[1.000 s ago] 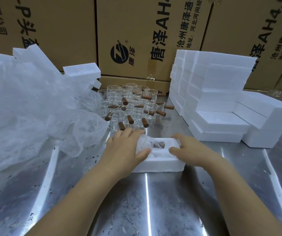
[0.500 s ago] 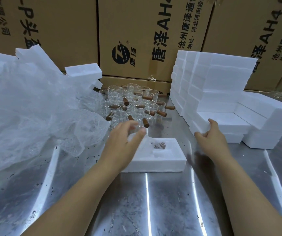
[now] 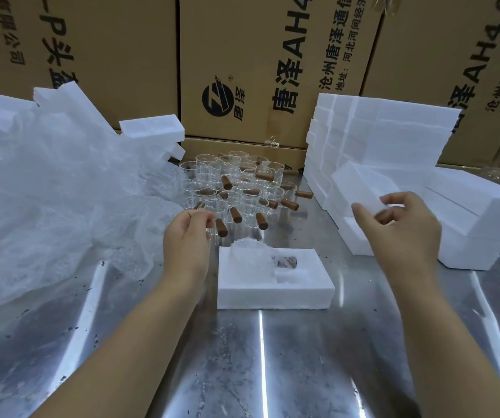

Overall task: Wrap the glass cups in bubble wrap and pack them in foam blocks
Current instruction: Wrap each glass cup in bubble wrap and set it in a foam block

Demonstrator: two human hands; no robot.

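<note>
A white foam block (image 3: 275, 292) lies on the metal table in front of me, with a bubble-wrapped glass cup (image 3: 253, 257) set in its cavity and the brown handle showing at the right. Behind it stands a cluster of several bare glass cups (image 3: 236, 182) with wooden handles. My left hand (image 3: 186, 239) is at the cluster's near left edge, fingers curled over the rim of the nearest cup (image 3: 215, 211). My right hand (image 3: 402, 233) curls its thumb and fingers round the near end of a tilted foam block (image 3: 360, 184) on the right-hand stack.
A big heap of bubble wrap (image 3: 46, 200) fills the left side, with foam pieces (image 3: 152, 131) behind it. Stacked foam blocks (image 3: 393, 137) stand at the right. Cardboard boxes (image 3: 242, 55) wall off the back. The steel table (image 3: 257, 357) runs toward me.
Both hands left the foam block holding the wrapped cup. My left hand went left and back to the bare cups. My right hand went right to the foam stack and took a block.
</note>
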